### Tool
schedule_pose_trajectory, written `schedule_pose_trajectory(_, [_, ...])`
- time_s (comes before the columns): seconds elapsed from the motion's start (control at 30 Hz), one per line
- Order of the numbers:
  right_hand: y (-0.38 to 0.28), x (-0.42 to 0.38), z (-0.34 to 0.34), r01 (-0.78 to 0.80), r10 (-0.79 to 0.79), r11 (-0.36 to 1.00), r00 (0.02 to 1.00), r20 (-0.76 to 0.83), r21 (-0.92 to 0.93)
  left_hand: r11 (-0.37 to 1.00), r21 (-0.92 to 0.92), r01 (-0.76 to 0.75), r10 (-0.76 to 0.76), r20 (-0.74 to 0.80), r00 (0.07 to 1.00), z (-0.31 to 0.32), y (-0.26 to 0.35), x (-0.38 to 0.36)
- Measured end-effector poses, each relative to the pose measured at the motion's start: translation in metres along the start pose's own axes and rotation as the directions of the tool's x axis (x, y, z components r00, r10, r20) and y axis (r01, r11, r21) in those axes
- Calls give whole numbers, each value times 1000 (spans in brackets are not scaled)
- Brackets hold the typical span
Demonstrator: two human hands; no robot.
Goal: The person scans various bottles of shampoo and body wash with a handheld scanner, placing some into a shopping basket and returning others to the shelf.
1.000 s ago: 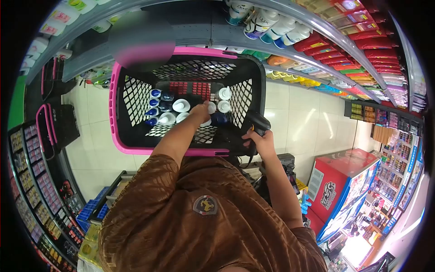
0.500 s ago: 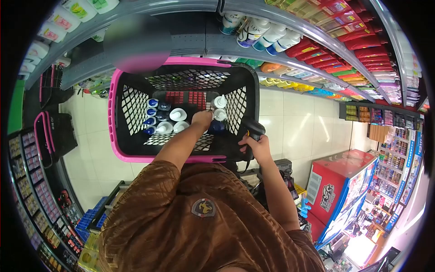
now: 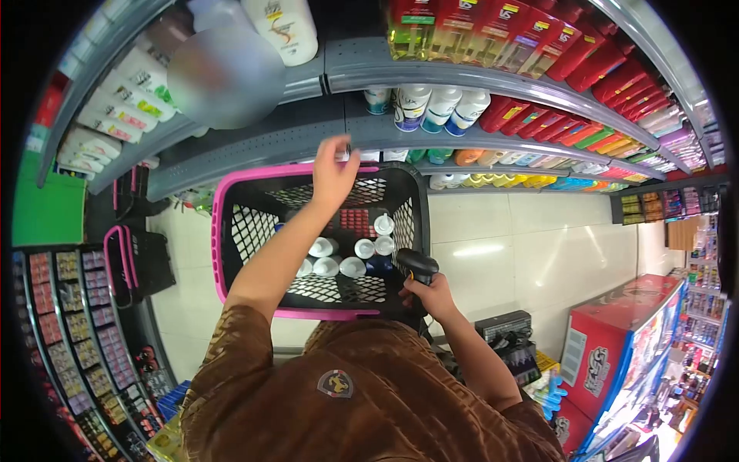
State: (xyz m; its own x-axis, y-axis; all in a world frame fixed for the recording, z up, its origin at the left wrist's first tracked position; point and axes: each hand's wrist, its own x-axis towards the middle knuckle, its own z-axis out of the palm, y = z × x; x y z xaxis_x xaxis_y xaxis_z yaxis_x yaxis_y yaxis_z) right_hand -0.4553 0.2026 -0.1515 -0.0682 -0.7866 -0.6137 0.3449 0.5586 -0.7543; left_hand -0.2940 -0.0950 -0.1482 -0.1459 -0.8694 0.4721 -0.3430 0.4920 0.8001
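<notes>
My left hand [image 3: 334, 179] is raised over the far rim of a black basket with pink edges [image 3: 219, 246], in front of the lower shelf. Its thumb and fingers look apart; the small dark and white patch between them is too small to identify. Inside the basket stand several white-capped pump bottles [image 3: 352, 266], partly hidden by my left forearm, and a dark blue item [image 3: 379, 266]. At the basket's right side, my right hand [image 3: 433, 296] is wrapped round a black handheld device [image 3: 418, 264] that looks like a scanner.
Ahead, grey shelves [image 3: 431, 74] hold white bottles [image 3: 443, 109] and red packages [image 3: 508, 113]. More black baskets [image 3: 150, 266] stand left, near a rack of small packets [image 3: 73, 316]. A red freezer [image 3: 612, 308] is at the right.
My left hand has left the bottles in the basket and moved up toward the shelf. My right hand still holds the device. The view has shifted, showing more shelving.
</notes>
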Motion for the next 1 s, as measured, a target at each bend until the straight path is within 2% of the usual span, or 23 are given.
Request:
schedule_pose_trajectory(0.07, [1, 0, -2, -38, 38, 999, 999, 1, -17, 999, -33, 26, -25, 7, 1000, 28, -12, 48])
schedule_pose_trajectory(0.13, [-1, -1, -1, -32, 32, 999, 999, 4, 11, 985, 56, 164, -164, -12, 986, 65, -36, 93])
schedule_pose_trajectory(0.2, [1, -3, 0, -35, 35, 999, 999, 5, 33, 939, 343, 21, -70, 131, 989, 86, -39, 132])
schedule_pose_trajectory(0.23, [2, -2, -1, -38, 38, 999, 999, 4, 20, 939, 344, 12, -65, 142, 988, 93, -34, 148])
schedule_pose_trajectory(0.3, [-1, -4, -3, -37, 38, 999, 999, -9, 15, 864, 498, -76, -84, 292, 953, 112, -25, 174])
schedule_pose_trajectory(0.33, [-5, -5, -2, -25, 25, 999, 1000, 7, 30, 867, 491, -87, -77, 304, 949, 128, -40, 180])
schedule_pose_trajectory(0.4, [-4, -4, -2, -8, 7, 998, 1000, 19, 55, 904, 424, 53, -98, 85, 992, 150, -70, 180])
schedule_pose_trajectory(0.5, [-1, -3, 0, -15, 15, 996, 1000, 6, 92, 891, 451, 57, -80, 33, 996, 154, -80, 181])
schedule_pose_trajectory(0.53, [-3, -4, 0, -5, 4, 995, 1000, 9, 101, 893, 447, 53, -80, 40, 996, 146, -63, 180])
schedule_pose_trajectory(0.6, [-2, -7, 1, 3, -4, 995, 1000, 12, 99, 834, 552, 8, -156, 221, 963, 120, -32, 174])
schedule_pose_trajectory(0.63, [-1, -7, 0, 19, -20, 996, 1000, 5, 86, 834, 551, 14, -156, 211, 965, 111, -39, 165])
schedule_pose_trajectory(0.7, [-2, -3, 2, 51, -52, 997, 999, 7, 58, 872, 486, -59, -69, 242, 968, 96, -63, 146])
schedule_pose_trajectory(0.73, [-2, -4, 3, 40, -40, 998, 999, -10, 44, 952, 296, 75, -152, 246, 957, 83, -59, 137])
schedule_pose_trajectory(0.8, [-2, -3, 4, 38, -38, 999, 999, -21, 11, 973, 195, 126, -172, 239, 956, 60, -38, 114])
schedule_pose_trajectory(0.87, [0, -2, 4, -7, 4, 999, 998, -55, -46, 988, 126, -86, 42, 323, 945, 31, -31, 89])
schedule_pose_trajectory(0.9, [2, -2, 4, -9, 5, 998, 999, -48, -65, 990, 53, -134, 104, 386, 917, 6, -6, 78])
schedule_pose_trajectory(0.93, [3, -2, 4, 1, -5, 999, 998, -64, -54, 964, -3, -266, 244, 407, 880, -10, -7, 68])
schedule_pose_trajectory(1.0, [2, -1, 7, 10, -15, 998, 997, -73, -67, 912, -56, -407, 395, 393, 830, -51, 11, 41])
